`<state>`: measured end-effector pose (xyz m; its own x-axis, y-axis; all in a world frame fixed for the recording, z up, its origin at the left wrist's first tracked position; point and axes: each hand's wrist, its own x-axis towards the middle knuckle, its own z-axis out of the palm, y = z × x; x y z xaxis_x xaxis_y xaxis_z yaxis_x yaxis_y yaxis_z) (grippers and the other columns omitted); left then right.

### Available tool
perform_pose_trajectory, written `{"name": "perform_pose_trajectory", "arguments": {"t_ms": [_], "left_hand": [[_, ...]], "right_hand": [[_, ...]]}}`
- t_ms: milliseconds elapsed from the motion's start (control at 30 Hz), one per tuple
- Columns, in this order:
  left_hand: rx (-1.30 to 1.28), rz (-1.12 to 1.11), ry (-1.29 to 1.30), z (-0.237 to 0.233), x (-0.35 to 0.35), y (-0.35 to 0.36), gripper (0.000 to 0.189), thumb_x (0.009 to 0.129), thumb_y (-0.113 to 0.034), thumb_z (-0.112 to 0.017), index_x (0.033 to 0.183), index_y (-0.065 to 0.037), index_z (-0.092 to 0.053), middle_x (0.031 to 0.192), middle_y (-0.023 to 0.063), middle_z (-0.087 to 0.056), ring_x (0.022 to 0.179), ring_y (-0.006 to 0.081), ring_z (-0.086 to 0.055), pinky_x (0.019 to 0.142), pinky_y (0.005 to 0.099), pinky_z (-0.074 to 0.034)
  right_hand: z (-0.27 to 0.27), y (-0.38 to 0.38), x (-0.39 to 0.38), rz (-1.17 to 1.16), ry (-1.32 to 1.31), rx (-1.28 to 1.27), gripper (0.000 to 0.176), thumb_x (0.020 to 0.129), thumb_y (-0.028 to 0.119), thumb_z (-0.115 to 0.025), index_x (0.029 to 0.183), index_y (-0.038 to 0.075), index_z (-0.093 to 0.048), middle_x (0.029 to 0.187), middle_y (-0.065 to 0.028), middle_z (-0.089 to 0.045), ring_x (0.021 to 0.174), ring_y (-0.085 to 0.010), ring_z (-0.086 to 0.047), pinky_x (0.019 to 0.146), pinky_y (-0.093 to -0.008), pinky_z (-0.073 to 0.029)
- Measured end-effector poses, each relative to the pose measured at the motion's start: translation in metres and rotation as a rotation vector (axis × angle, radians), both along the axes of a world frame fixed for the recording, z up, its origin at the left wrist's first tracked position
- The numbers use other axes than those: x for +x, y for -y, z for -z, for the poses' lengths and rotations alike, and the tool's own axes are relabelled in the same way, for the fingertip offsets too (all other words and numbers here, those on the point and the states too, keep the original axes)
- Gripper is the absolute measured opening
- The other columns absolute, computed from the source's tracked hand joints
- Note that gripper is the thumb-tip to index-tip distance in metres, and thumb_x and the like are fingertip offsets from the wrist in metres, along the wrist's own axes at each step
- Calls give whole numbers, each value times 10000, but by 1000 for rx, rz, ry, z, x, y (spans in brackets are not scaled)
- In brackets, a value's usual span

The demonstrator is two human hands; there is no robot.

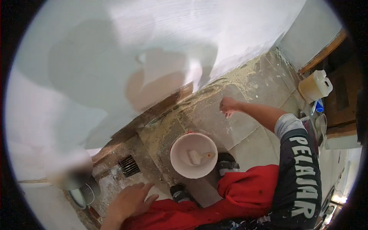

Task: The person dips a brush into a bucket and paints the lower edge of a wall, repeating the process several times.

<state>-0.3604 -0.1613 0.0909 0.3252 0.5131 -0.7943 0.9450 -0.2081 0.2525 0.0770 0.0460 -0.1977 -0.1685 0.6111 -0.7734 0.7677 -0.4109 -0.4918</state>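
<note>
A white bucket (177,158) stands on the floor between my feet. Inside it lies a wide brush (194,156) with pale bristles, its handle end towards the right wall of the bucket. My left hand (130,201) hovers over my red-trousered left leg, its fingers spread and holding nothing. Stretched forward above the floor tiles, my right hand (229,106) has its fingers curled in. Nothing shows in that hand, and it touches neither the bucket nor the wall.
A white-coated wall (237,34) rises in front, with brown bare patches along its base. Left on the floor are a metal drain grate (129,166) and a grey pail (90,191). A yellowish jerrycan (312,87) stands at the right by a wooden doorframe (324,51).
</note>
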Motion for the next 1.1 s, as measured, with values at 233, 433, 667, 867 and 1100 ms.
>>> {"name": "perform_pose_trajectory", "arguments": {"t_ms": [233,433,667,867,1100], "left_hand": [[-143,-114,-113,-10,5,12,568,1014,-474,-486,1432,-89,-474,1258,201,-628,1160,371,-608,1016,465,-471],[-177,-206,-120,-12,12,9,560,1015,-469,-484,1433,-96,-473,1253,203,-631,1161,373,-613,1009,467,-479],[-231,-266,-152,-10,17,2,564,1013,-469,-487,1431,-91,-474,1262,202,-631,1180,371,-607,1025,467,-471],[-232,-246,-124,-12,25,-3,555,1016,-466,-483,1431,-98,-476,1268,198,-629,1185,370,-605,1024,459,-474],[-200,-260,-137,-17,26,-3,557,1011,-461,-496,1429,-94,-477,1274,192,-622,1189,360,-603,1023,458,-475]], "right_hand": [[31,-19,-70,-869,204,874,778,772,45,-666,1502,121,-409,912,-240,-699,974,-337,-690,706,-399,-598],[4,-40,-103,-806,335,378,1031,786,3,-619,1618,227,-51,746,-169,-665,676,-281,-663,554,-429,-502],[34,-62,-60,-856,414,574,1043,786,10,-632,1617,284,-64,755,-145,-679,634,-277,-649,522,-395,-480],[-8,-57,-16,-699,522,439,1042,774,23,-649,1611,286,-86,904,-193,-721,810,-328,-717,649,-431,-541],[34,-52,96,244,572,392,840,850,236,-607,1526,-46,-194,1091,-270,-683,941,-415,-696,847,-494,-552]]}}
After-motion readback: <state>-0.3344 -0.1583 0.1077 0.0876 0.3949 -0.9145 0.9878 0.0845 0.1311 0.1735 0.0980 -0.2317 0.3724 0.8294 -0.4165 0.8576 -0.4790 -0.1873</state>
